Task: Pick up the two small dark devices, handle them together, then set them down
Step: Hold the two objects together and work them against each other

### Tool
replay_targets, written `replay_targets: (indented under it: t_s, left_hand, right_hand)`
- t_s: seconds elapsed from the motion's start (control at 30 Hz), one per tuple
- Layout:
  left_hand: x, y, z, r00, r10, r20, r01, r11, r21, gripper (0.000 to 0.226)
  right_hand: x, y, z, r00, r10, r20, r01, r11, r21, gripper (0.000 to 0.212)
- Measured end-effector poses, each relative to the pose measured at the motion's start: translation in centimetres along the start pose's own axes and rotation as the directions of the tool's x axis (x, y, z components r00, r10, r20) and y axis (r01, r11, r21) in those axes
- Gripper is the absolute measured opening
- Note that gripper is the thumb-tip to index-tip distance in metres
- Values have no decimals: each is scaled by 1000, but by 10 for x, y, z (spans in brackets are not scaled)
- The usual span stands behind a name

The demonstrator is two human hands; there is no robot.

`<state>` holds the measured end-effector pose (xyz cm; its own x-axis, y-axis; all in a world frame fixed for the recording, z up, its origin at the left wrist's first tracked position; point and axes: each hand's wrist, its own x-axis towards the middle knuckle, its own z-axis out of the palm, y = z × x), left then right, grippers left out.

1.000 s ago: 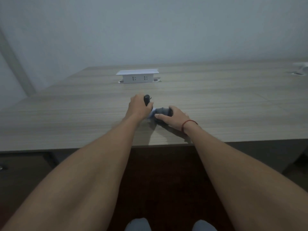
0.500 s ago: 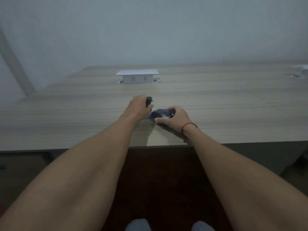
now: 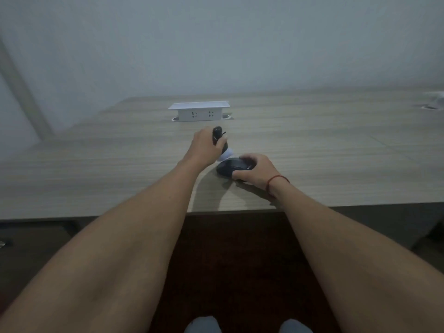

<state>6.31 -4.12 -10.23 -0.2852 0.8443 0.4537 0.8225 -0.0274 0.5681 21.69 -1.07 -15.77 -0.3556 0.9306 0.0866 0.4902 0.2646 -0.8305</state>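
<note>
Nearest the camera, at 6 o'clock, two pale rounded shapes (image 3: pixel 248 325), possibly knees, sit at the bottom edge. Both bare forearms extend forward over the near edge of the light wood-grain table (image 3: pixel 96 179).

Right hand (image 3: pixel 255 170): lies on the tabletop at about 1 o'clock from the table's near edge, with a thin red cord bracelet (image 3: pixel 276 182) around the wrist. The fingers are curled over and clasped on the dark, rounded, mouse-shaped device (image 3: pixel 231 167), the thumb against its near side. The device appears to rest on the table surface, casting a shadow toward the near edge.

Left hand (image 3: pixel 206 146): positioned just beyond and at 10 o'clock of the right hand. The fingers are closed in a fist around the slim dark stick-shaped device (image 3: pixel 217 134), held roughly upright, its rounded top projecting above the knuckles. A small pale patch (image 3: pixel 227 153) shows beneath this hand; what it is cannot be told. The two devices are near each other but apart.

Farther on, at 12 o'clock, a white rectangular pop-up socket box (image 3: pixel 199 111) stands on the table. At the far 2 o'clock edge, a blurred white object (image 3: pixel 434 99) is partly in view. A plain pale wall (image 3: pixel 216 44) lies behind.
</note>
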Motion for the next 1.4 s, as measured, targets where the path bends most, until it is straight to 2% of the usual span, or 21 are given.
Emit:
replay_targets:
  t_s: [0.03,0.1,0.2,0.27,0.3,0.4,0.5,0.7,0.83,0.9,1.1,1.17,1.3,1.4]
  left_hand:
    - [-1,3,1,1000,12,-24,-12,1000,-21,27]
    - [-3,4,5,1000,-8,15,8,1000,-15,28]
    - [-1,-10,3,985,-115,131,101,989,103,31]
    - [1,-17,-4,971,-148,190,112,976,189,33]
    - [2,-18,-7,972,-138,188,103,977,185,31]
    - [-3,-9,-8,993,-81,81,79,997,20,22]
    - [-8,-3,4,995,-95,28,97,992,-78,29]
    - [1,-5,-3,976,-174,131,162,982,98,32]
    - [0,5,-1,992,-83,91,83,997,3,26]
    - [-4,5,4,992,-86,94,89,996,-29,26]
    - [-4,-19,-6,971,-172,165,145,976,162,29]
    - [-6,-17,-8,982,-134,133,120,987,112,28]
    - [-11,1,-6,997,-79,-24,76,991,-113,24]
    - [-15,3,4,997,-64,-33,58,983,-176,24]
  right_hand:
    - [0,-1,0,1000,1,8,0,1000,-17,71]
    - [-1,0,2,1000,3,21,-3,1000,-16,75]
    - [-6,-5,-3,999,-11,44,11,1000,-3,92]
    - [-5,-6,-7,997,-9,72,9,1000,9,88]
    - [-4,-6,-9,996,-3,88,1,1000,17,83]
    - [-3,-8,-12,992,-4,125,0,1000,27,67]
    - [-5,-8,-14,988,6,154,-12,999,39,67]
    - [-5,-8,-21,982,-5,191,6,1000,-5,74]
    - [-4,-9,-24,978,-4,206,10,1000,-29,72]
    - [-5,-6,-25,981,-16,194,18,1000,-8,72]
    - [-6,-1,-25,985,-22,169,13,998,54,69]
    - [-5,-1,-24,990,-4,141,-6,998,69,69]
    - [-3,0,-22,998,45,54,-53,985,166,67]
    - [-3,-1,-12,995,89,-36,-81,977,198,74]
